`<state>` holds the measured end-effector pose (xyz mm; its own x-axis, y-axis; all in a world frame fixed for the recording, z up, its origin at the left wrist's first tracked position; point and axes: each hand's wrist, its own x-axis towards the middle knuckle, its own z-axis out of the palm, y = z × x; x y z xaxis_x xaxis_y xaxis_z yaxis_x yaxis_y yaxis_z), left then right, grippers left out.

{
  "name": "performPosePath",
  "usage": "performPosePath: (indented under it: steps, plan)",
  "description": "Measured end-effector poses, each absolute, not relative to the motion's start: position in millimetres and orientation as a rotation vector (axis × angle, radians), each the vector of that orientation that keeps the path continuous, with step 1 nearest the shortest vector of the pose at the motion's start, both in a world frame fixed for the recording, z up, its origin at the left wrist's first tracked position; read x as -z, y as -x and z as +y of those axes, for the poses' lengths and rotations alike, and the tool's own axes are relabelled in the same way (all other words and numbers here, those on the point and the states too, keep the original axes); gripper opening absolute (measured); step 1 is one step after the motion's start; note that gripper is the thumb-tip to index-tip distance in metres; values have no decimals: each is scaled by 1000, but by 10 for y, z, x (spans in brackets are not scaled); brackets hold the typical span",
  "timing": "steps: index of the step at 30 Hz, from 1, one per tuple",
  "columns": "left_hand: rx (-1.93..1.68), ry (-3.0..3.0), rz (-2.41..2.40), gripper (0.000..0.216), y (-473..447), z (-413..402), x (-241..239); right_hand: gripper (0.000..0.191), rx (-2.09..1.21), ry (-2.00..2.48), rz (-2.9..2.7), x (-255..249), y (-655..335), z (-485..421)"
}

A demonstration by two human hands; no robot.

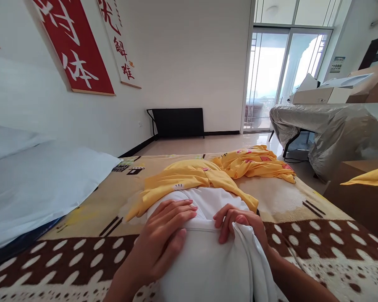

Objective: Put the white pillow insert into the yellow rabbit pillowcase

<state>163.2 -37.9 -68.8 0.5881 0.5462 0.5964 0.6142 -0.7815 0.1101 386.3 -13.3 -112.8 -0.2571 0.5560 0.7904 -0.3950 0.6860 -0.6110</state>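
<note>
A white pillow [204, 260] lies in front of me on the patterned bedspread [318, 243], its far end partly inside a yellow pillowcase [189, 176]. My left hand [164, 239] lies flat on the pillow's top, fingers stretched out. My right hand [239, 224] has its fingers curled round a fold of white fabric [248, 247] at the pillow's right side. The rest of the yellow pillowcase lies crumpled on the bed beyond the pillow.
A second yellow cloth [258, 163] is bunched further back on the bed. A white pillow [40, 184] rests at the left against the wall. A table under a silver cover [330, 126] carries boxes at the right. A brown box [359, 197] stands beside the bed.
</note>
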Motion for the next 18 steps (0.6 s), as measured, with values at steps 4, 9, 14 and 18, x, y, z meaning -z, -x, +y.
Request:
performPosePath:
  steps: [4,9,14,18]
  plan:
    - [1178,2648,-962,27,-1797,-279,835,45,-1079,119,-1489,1147,-3778,-185]
    - [1170,2721,-1137,25,-1938,-145,1080,48,-1253,194,-1494,1250,-3600,-270]
    - [1130,2910,-1338,31,-1887,72,1400,53,-1081,475,-1664,1293,-3387,-252]
    - [1196,2919,-1407,33,-1813,47,1336,58,-1166,489,-1631,1127,-3245,-244]
